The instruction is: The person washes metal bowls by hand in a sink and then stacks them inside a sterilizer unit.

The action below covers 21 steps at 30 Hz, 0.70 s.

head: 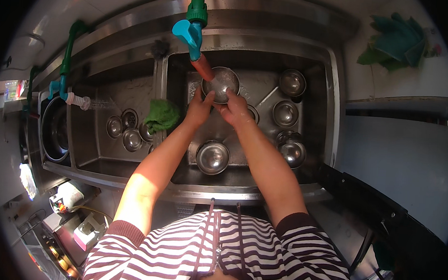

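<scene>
Both hands hold a round stainless steel bowl (226,80) beneath the red spout of a faucet (202,66) with a turquoise handle, over the right sink basin. My left hand (200,108) grips the bowl's near left rim, and my right hand (233,108) grips its near right rim, thumb on the edge. Water is in the bowl. Nearer to me, another steel bowl (213,158) rests in the basin. Along the basin's right side sit several bowls (285,113), some of them stacked. A thin light-coloured stick-like thing (268,96) lies between them and my hands.
A green cloth (161,115) hangs over the divider (162,74). Several small steel bowls (132,139) lie in the left basin, where a second faucet (78,101) runs. A dark scouring pad (160,49) sits behind. Green cloths (397,41) lie at upper right.
</scene>
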Tool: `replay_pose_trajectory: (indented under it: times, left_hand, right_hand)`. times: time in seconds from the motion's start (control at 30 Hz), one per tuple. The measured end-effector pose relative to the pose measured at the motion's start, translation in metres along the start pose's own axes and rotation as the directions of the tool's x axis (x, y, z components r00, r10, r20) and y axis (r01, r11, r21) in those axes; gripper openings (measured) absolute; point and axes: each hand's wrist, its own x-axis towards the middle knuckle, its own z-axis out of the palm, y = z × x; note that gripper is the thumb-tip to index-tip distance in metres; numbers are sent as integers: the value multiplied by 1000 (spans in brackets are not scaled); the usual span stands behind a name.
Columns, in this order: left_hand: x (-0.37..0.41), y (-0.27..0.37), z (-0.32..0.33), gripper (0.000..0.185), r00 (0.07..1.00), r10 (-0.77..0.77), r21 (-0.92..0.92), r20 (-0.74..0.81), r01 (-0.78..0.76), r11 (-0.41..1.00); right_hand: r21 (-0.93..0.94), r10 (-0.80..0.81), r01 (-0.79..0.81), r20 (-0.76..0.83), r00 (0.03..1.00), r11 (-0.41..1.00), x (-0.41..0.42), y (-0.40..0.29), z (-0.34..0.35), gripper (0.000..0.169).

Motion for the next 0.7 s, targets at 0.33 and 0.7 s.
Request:
replay_pose_trajectory:
  times: [0.33,0.7]
  left_hand:
    - [-42,63,-34,43,683,636,550,359,-706,447]
    - [-119,34,-52,31,806,-158,630,570,-307,713]
  right_hand:
    - [-904,-388,121,294,873,-410,-6,-70,-71,26]
    - [-590,-499,-522,-221,838,-616,-43,-167,-161,29]
